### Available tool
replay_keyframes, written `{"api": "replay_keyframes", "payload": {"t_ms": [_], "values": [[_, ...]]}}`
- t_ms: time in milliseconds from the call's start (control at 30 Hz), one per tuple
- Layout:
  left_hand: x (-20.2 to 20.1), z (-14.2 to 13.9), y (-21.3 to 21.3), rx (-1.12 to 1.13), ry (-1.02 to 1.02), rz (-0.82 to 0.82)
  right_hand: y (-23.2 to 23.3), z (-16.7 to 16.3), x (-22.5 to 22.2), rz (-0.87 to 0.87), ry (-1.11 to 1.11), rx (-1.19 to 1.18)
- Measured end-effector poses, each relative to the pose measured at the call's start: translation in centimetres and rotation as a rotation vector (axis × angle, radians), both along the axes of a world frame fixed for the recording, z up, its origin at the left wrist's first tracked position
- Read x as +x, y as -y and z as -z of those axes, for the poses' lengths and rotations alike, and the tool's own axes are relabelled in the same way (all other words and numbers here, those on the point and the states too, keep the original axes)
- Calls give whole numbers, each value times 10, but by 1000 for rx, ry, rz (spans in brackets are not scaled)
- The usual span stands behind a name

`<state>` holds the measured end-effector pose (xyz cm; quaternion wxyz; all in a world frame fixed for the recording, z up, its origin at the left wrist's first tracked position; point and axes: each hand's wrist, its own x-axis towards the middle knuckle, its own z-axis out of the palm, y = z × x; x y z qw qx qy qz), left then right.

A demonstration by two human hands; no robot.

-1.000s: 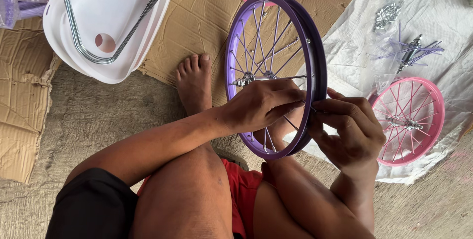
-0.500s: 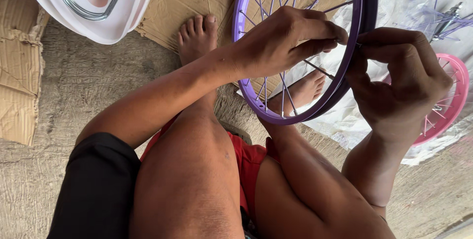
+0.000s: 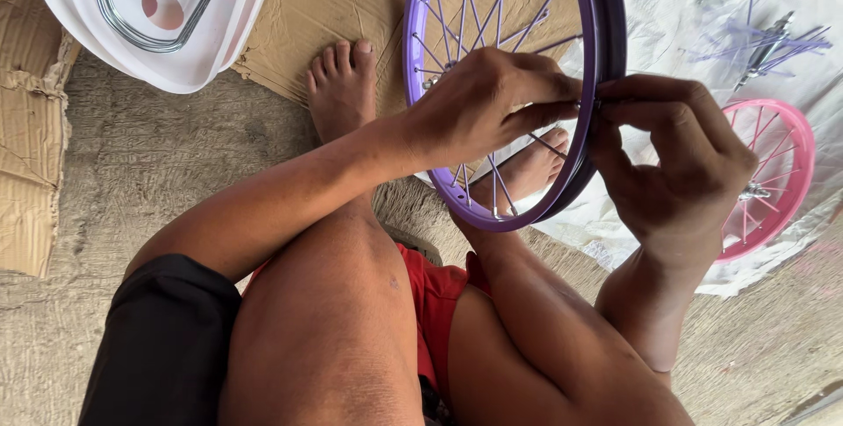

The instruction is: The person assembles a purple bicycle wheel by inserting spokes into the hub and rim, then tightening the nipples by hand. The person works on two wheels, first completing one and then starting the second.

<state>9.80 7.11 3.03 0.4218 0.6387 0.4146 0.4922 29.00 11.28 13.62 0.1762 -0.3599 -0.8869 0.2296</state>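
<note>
Two bare hands meet at the rim of a purple spoked wheel (image 3: 514,83), which stands upright on its edge between the seated person's knees, its lower rim resting near the legs so both hands are free to work on it. The left hand (image 3: 487,105) reaches through from the spoke side, fingers curled, thumb and forefinger pressed together against the inner rim, apparently steadying a spoke end there. The right hand (image 3: 672,162) faces it from outside the rim, fingertips pinching something small at the same spot; what it grips is too small to tell. Beyond the left hand, one bare foot (image 3: 342,88) rests on flattened cardboard (image 3: 351,4), and another foot shows through the spokes. Farther off past the left hand lies a white plastic shell (image 3: 189,48) with a bent chrome tube (image 3: 149,35) across it. Just beyond the right hand, a smaller pink spoked wheel (image 3: 773,180) lies flat on a white sheet (image 3: 667,4), and past it sit loose purple spokes (image 3: 760,39), kept within reach. The floor is rough concrete (image 3: 149,162).
</note>
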Motion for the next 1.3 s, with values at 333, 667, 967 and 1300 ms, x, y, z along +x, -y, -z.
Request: {"api": "replay_keyframes", "payload": {"t_ms": [333,667,967,1300], "values": [[10,2,4,-24,53,16,3,-4,5,-27,32,-3],[-8,4,-15,82,42,92,-3,-1,12,-69,49,24],[-15,-5,-17,72,12,85,-5,11,14,-56,-6,34],[4,-1,-2,76,88,-105,1,6,11,-13,2,1]]}}
